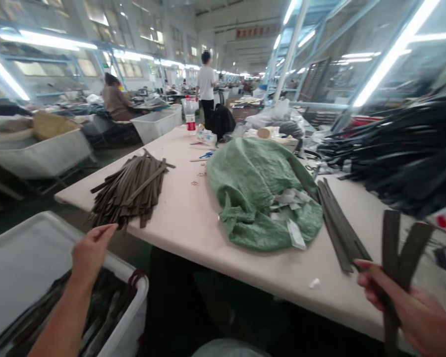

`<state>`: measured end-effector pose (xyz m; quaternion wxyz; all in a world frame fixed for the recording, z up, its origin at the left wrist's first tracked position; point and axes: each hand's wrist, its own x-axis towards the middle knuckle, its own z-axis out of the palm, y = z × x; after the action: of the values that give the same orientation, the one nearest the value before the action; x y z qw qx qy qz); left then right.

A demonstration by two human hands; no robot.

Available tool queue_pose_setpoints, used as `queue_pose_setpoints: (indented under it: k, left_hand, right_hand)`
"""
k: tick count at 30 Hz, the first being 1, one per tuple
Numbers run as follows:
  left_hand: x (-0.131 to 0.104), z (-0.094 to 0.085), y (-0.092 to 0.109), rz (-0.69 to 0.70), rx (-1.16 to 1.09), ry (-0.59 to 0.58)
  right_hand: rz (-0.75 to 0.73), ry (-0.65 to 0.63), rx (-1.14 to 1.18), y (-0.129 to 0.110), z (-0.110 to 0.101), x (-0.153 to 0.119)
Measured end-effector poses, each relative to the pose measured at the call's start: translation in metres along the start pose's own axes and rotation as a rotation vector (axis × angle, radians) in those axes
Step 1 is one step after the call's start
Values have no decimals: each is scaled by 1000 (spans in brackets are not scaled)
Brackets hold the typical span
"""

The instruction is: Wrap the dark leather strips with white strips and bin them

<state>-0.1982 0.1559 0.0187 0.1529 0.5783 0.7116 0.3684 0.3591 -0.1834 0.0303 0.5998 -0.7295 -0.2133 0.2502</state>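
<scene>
My left hand [93, 245] is at the table's near left edge, thumb and fingers pinched together. Just beyond it lies a heap of grey-brown strips [136, 186]; whether anything is between the fingertips I cannot make out. On the right, my right hand [405, 300] grips dark grey-brown strips [391, 248], two ends of which stand up above the fist. Its fingertips are by the lower end of more long strips [340, 225] lying on the table. Between the hands sits a bunched green woven sack [260, 188] with white scraps on it.
A white bin [48, 223] holding dark strips stands below the left of the table [182, 223]. Small metal rings [195, 183], blue-handled scissors [207, 154] and a bottle [190, 115] are on the table. Black strips [401, 144] pile at right. Two people [206, 82] are farther back.
</scene>
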Motion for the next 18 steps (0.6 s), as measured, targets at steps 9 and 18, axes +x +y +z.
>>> queue_pose_setpoints:
  k: [9, 18]
  left_hand:
    - [-161, 136, 207, 983, -356, -669]
    - [-221, 230, 301, 1088, -133, -667]
  right_hand:
    - [141, 54, 259, 33, 10, -10]
    - [112, 17, 273, 32, 9, -16]
